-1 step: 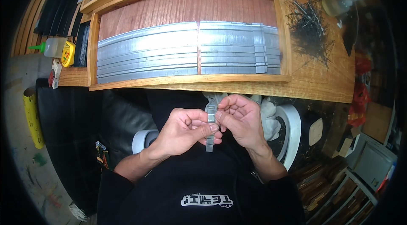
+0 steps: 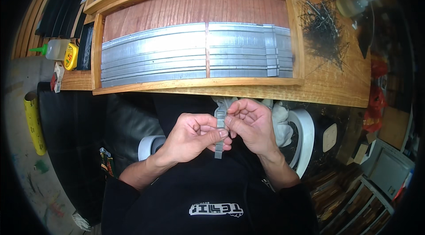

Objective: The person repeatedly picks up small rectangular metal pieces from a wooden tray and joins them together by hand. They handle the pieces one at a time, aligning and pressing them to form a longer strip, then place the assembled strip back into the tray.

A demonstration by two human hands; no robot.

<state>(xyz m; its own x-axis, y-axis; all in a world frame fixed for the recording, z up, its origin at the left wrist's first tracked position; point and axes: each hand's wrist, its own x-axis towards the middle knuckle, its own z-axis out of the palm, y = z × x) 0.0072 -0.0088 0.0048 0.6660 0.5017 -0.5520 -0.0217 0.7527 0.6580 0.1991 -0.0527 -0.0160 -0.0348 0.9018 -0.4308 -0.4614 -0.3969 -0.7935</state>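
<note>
A narrow grey strip (image 2: pixel 218 153), metallic-looking and stepped into short segments, is held upright in front of my chest. My left hand (image 2: pixel 191 138) pinches its middle between thumb and fingers. From the other side, the thumb and fingers of my right hand (image 2: pixel 254 129) close on its upper part. Fingers of both hands hide some of the strip. Just beyond them is a shallow wooden tray (image 2: pixel 195 85) with flat silvery metal strips (image 2: pixel 155 51) in two groups. A short stack of narrow pieces (image 2: pixel 272 53) lies on the right group.
The tray rests on a wooden table (image 2: pixel 338 89). Dark thin bristly offcuts (image 2: pixel 325 31) lie to its right, near a squeeze bottle (image 2: pixel 352 5). At left are a green-tipped bottle (image 2: pixel 57 48) and a yellow tape measure (image 2: pixel 71 55). A white chair armrest (image 2: pixel 305 135) curves beside my right arm.
</note>
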